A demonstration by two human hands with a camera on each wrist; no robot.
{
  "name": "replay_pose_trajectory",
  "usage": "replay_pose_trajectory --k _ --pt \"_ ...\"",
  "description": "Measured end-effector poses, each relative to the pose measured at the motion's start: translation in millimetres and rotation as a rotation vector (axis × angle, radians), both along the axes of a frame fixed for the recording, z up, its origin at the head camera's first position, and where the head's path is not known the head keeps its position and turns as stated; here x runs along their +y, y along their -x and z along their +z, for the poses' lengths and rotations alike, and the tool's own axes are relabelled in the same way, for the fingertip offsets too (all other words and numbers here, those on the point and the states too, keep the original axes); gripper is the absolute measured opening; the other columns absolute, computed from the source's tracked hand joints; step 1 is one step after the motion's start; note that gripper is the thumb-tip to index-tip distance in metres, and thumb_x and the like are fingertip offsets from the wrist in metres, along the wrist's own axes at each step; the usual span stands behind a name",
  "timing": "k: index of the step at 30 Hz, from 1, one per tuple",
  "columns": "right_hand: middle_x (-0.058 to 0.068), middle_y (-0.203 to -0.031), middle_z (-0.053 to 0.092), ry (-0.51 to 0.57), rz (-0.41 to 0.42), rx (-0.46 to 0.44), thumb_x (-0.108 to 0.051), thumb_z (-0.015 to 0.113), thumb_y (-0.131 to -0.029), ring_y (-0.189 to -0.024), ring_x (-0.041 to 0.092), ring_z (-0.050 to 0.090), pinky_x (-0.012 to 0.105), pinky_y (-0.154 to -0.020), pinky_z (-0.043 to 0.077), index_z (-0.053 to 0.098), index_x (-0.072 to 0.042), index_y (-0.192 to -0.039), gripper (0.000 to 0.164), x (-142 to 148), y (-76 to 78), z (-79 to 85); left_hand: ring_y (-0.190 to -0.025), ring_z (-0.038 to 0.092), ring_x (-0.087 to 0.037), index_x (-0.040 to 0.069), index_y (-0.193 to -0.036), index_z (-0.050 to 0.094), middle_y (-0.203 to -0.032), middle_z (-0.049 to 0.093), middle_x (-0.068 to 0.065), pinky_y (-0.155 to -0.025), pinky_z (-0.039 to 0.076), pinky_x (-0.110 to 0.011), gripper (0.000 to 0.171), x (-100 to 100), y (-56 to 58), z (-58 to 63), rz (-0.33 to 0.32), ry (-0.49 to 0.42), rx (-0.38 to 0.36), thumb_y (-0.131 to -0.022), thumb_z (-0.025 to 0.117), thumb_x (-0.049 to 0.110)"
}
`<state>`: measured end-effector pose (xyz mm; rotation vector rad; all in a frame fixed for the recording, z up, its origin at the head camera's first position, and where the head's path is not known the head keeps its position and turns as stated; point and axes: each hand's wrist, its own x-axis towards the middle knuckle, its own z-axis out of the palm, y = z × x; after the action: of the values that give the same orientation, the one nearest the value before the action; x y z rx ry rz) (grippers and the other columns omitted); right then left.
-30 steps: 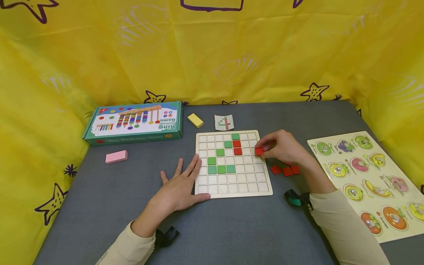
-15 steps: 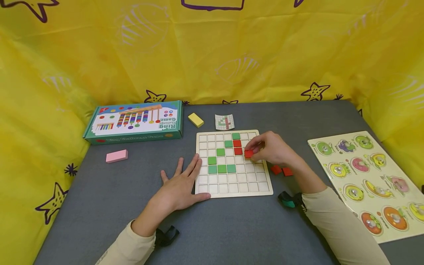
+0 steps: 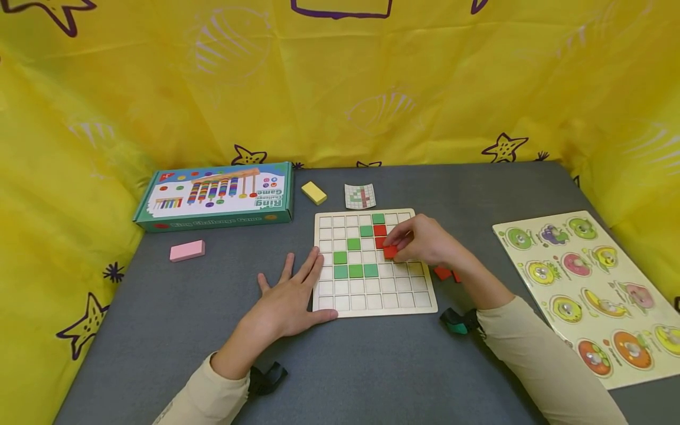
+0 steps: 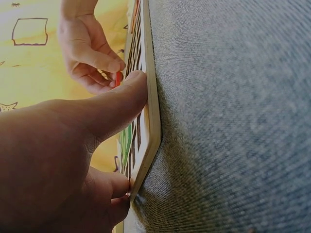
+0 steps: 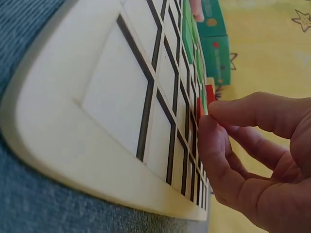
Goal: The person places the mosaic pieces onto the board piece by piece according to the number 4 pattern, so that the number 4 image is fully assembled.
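A wooden grid board (image 3: 390,302) lies on the table, several green tiles (image 3: 355,271) and two red tiles set in its squares. My right hand (image 3: 425,241) pinches another red tile (image 3: 390,252) between thumb and fingertips, close over the square below the two set red ones. In the right wrist view that tile (image 5: 210,92) shows edge-on at the fingertips. My left hand (image 3: 289,304) lies with fingers spread at the board's left edge, the thumb (image 4: 124,97) resting on the near rim. Loose red tiles (image 3: 443,273) lie right of the board, partly hidden by my right wrist.
A small pattern card (image 3: 359,196) lies behind the board, beside a yellow block (image 3: 314,193). On the left are a ring game box (image 3: 218,196) and a pink block (image 3: 187,251). A fruit puzzle board (image 3: 595,295) lies at right, under the right forearm.
My right hand has carried the red tile leftward from the board's right edge to beside the set red tiles, and slightly toward me. The left hand has stayed in place.
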<state>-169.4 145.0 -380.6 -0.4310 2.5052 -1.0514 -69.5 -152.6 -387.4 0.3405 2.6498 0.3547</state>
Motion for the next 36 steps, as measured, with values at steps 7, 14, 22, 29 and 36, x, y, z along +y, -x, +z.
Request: replay_pose_trajectory --k 7,14,22,29,36 --pt "0.005 -0.092 0.075 -0.009 0.022 -0.016 0.003 0.081 -0.077 -0.086 0.02 0.067 0.03 -0.077 0.056 0.081 -0.01 -0.102 0.028 -7 1.1 -0.8 -0.161 -0.001 -0.044 0.024 -0.169 0.007 -0.176 -0.006 0.008 -0.104 0.005 -0.092 0.11 0 0.5 0.0 -0.005 0.002 0.001 -0.09 0.066 0.071" --pt "0.007 -0.092 0.074 0.0 0.036 -0.029 0.006 0.078 -0.076 -0.085 0.02 0.065 0.029 -0.076 0.055 0.08 -0.006 -0.101 0.028 -9 1.3 -1.2 -0.161 -0.002 -0.043 0.024 -0.169 0.007 -0.176 -0.007 0.008 -0.105 0.004 -0.092 0.11 1 0.7 0.4 -0.004 0.002 -0.005 -0.09 0.067 0.07" --pt "0.006 -0.09 0.074 -0.028 0.046 -0.013 0.006 0.078 -0.075 -0.084 0.019 0.064 0.03 -0.076 0.054 0.081 -0.008 -0.099 0.027 -12 1.4 -1.2 -0.161 -0.002 -0.044 0.024 -0.169 0.007 -0.176 -0.007 0.008 -0.104 0.004 -0.092 0.11 0 1.2 0.0 -0.001 -0.004 -0.004 -0.09 0.067 0.071" --pt "0.005 -0.087 0.073 -0.042 0.041 -0.003 0.006 0.078 -0.074 -0.083 0.019 0.063 0.03 -0.075 0.053 0.081 -0.009 -0.097 0.028 -14 2.4 -0.5 -0.161 -0.003 -0.044 0.024 -0.169 0.006 -0.176 -0.008 0.008 -0.105 0.003 -0.092 0.11 1 2.3 0.6 -0.002 -0.005 -0.009 -0.09 0.067 0.071" --pt "0.005 -0.087 0.074 -0.034 0.041 0.01 0.006 0.079 -0.073 -0.082 0.019 0.063 0.03 -0.075 0.054 0.081 -0.01 -0.096 0.027 -16 0.7 -1.6 -0.161 -0.002 -0.044 0.024 -0.169 0.006 -0.176 -0.007 0.008 -0.104 0.003 -0.092 0.111 0 1.2 0.7 0.0 -0.003 -0.013 -0.09 0.067 0.07"
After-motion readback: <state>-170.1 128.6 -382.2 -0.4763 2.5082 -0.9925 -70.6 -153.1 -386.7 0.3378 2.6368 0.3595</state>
